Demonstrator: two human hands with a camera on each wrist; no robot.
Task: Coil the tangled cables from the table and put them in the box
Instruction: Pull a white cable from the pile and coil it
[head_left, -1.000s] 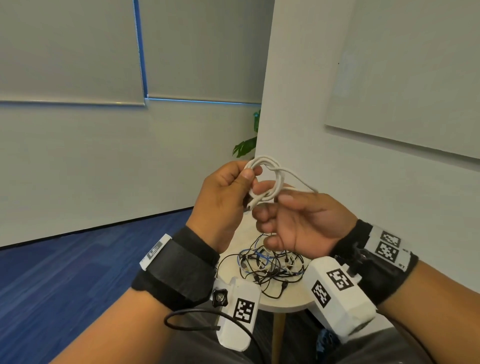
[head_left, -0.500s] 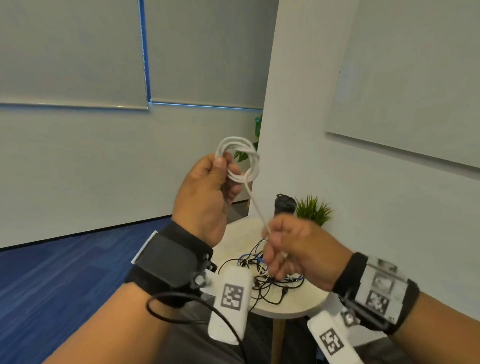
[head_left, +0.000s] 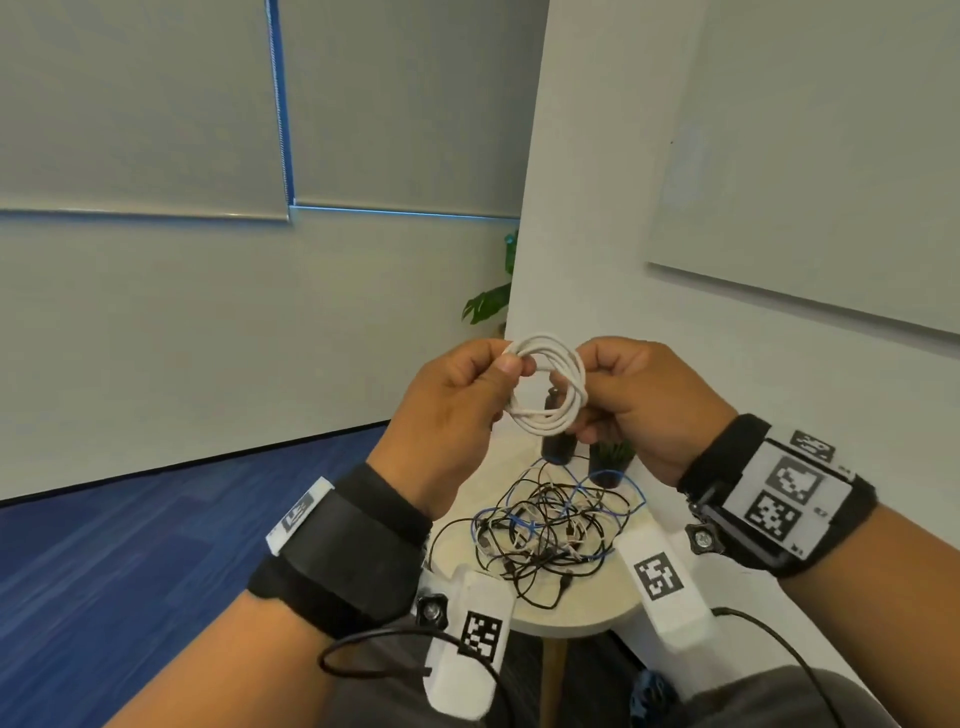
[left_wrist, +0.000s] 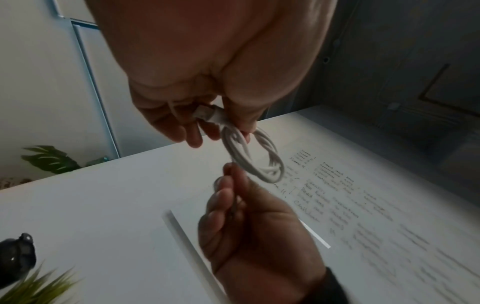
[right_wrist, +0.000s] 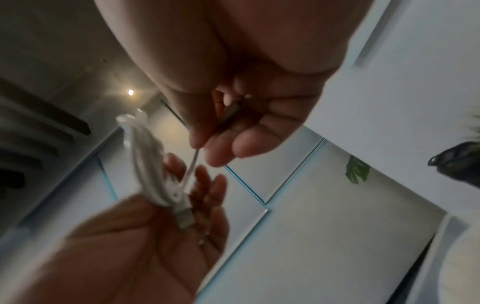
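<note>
A white cable (head_left: 548, 397) wound into a small coil hangs in the air between my two hands, above the table. My left hand (head_left: 467, 400) pinches the coil's left side with thumb and fingers; its white plug (left_wrist: 210, 114) lies in those fingers. My right hand (head_left: 631, 400) pinches the coil's right side and holds the cable's loose end (right_wrist: 193, 164) between thumb and fingers. Below them a tangle of black, blue and white cables (head_left: 550, 525) lies on the small round table (head_left: 587, 610). No box is in view.
A dark object (head_left: 558, 447) and a small green plant (head_left: 613, 457) stand at the table's far edge, against the white wall. A whiteboard (head_left: 810, 156) hangs on that wall. Blue carpet (head_left: 130, 545) lies to the left.
My right hand rose from near the table to the coil, taking up the loose strand. My left hand came down and to the right with the coil.
</note>
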